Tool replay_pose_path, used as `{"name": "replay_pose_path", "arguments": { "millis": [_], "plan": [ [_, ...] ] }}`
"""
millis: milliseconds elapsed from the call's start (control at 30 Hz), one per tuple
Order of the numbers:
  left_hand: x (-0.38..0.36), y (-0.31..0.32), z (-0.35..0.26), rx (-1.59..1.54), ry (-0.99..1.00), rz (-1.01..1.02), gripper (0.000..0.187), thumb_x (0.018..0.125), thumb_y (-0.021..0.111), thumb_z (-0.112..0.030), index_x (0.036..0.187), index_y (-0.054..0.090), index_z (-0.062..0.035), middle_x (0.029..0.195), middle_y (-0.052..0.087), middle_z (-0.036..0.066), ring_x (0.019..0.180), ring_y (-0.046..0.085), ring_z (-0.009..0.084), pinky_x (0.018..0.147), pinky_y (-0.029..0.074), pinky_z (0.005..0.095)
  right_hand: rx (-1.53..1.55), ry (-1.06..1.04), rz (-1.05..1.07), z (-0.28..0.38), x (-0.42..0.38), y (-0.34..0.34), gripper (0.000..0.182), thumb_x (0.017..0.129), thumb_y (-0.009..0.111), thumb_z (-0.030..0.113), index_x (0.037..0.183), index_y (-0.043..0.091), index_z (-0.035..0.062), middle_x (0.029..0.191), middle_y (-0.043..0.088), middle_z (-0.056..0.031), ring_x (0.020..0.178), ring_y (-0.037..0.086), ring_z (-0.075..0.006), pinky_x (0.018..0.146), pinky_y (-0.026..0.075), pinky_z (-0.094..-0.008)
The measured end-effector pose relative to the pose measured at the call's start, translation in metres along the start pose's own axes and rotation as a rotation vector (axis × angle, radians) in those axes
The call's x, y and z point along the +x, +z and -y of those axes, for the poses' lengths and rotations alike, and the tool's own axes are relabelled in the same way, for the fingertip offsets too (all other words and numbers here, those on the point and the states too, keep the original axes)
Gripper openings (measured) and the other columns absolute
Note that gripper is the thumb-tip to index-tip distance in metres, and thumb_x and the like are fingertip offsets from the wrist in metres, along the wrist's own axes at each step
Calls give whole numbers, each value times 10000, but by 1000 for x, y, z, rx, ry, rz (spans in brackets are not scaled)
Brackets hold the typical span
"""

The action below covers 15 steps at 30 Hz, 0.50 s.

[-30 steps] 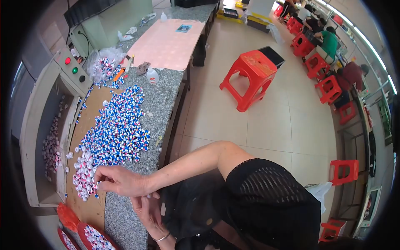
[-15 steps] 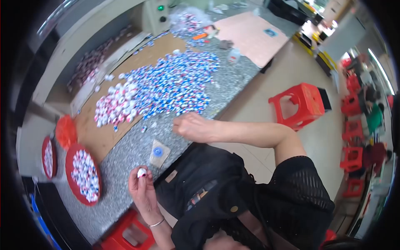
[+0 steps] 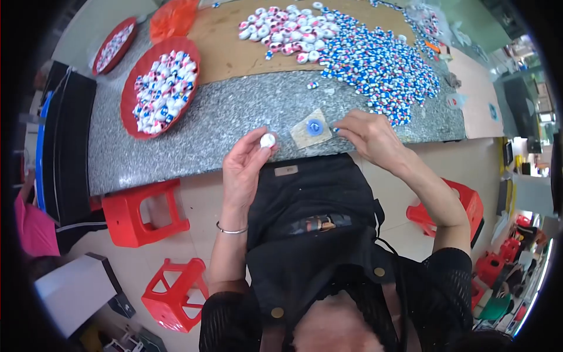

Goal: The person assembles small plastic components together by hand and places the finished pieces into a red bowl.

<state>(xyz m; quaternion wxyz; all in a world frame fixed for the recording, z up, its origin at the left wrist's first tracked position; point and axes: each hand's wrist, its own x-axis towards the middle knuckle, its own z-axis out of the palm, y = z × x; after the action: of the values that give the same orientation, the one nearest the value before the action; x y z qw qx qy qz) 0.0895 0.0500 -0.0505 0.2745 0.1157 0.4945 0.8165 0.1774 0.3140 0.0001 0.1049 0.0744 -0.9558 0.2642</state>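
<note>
My left hand (image 3: 241,170) is closed in a pinch on a small white rounded piece (image 3: 267,140), held just above the counter's front edge. Between the fingertips of my right hand (image 3: 375,141) is a tiny blue piece (image 3: 336,129), its details too small to make out. Those fingertips are right beside a blue round disc (image 3: 315,127) on a beige square pad (image 3: 302,136). Behind my right hand spreads a heap of small blue, white and red pieces (image 3: 381,67). Larger white and pink rounded pieces (image 3: 287,29) form a pile to its left.
A red scalloped bowl (image 3: 126,108) of finished-looking white and blue pieces stands on the granite counter (image 3: 234,100), left. Farther back are a smaller red dish (image 3: 130,29) and an orange bag (image 3: 174,20). Red stools (image 3: 126,217) stand below the counter.
The view has swung round to face the counter squarely. My right hand has moved from the edge of the blue heap to beside the blue disc. My left hand still holds the white piece.
</note>
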Motion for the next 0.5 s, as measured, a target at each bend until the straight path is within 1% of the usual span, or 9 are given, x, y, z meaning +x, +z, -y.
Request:
{"name": "replay_pose_path", "arguments": {
  "millis": [67,167,267,367,500],
  "plan": [
    [3,1,0,-14,17,-2,328,901,588,44,1228,552,45,1143,632,122,1037,629,185,930,504,312,17,-42,17,11,9,3,79,801,639,51,866,664,13,770,587,-124,706,617,-335,612,491,-444],
    [10,10,-4,-42,59,6,329,882,611,62,1207,563,42,1110,638,105,1016,637,175,921,509,296,-57,-147,67,8,23,11,142,781,652,28,919,664,-2,768,580,-129,695,606,-331,611,482,-433],
    [15,11,-4,42,83,22,356,871,618,65,1220,553,40,1099,640,120,1001,632,170,915,505,291,-173,-212,118,12,35,13,166,763,628,7,927,655,-2,765,568,-132,707,606,-337,618,485,-432],
    [15,9,1,78,141,21,367,851,626,103,1206,556,41,1100,637,113,999,634,167,903,510,275,-210,-209,208,14,39,16,115,686,583,-23,796,603,3,808,574,-157,758,614,-365,644,499,-450],
    [14,10,13,205,188,-33,329,834,637,119,1150,586,43,1074,611,81,973,638,147,869,538,248,-137,-198,176,9,39,17,115,717,588,-8,826,619,5,800,575,-156,751,615,-366,645,499,-450]
  ]
}}
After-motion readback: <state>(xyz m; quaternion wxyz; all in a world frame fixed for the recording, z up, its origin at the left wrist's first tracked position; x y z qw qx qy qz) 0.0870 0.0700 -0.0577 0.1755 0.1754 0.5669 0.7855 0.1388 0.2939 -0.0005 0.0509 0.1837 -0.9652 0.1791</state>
